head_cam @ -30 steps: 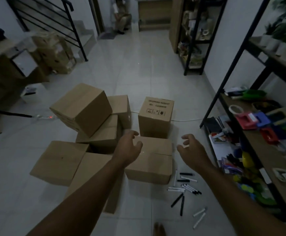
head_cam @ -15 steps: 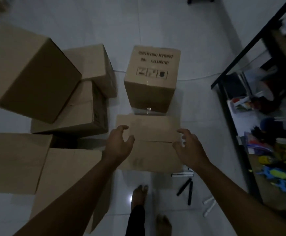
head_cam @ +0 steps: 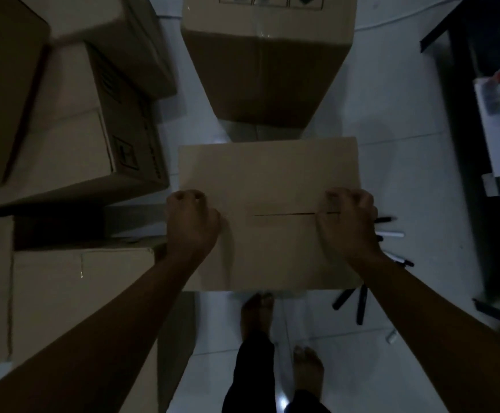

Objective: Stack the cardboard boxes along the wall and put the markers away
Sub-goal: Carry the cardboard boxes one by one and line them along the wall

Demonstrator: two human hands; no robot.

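A low cardboard box lies flat on the white tile floor right in front of me, its top flaps meeting in a seam. My left hand grips its left edge with the fingers curled over. My right hand grips the right edge the same way. Behind it stands a taller box with printed symbols on top. More boxes are piled at the left, one beside my left arm. Black and white markers lie scattered on the floor to the right of the held box, partly hidden by my right arm.
A black metal shelf rack with mixed stationery stands along the right wall. My bare feet are on the tiles just behind the box. A thin white cable runs over the floor at the top right.
I have bent down closer over the boxes. Both hands went from hovering open above the low box to closing on its left and right edges.
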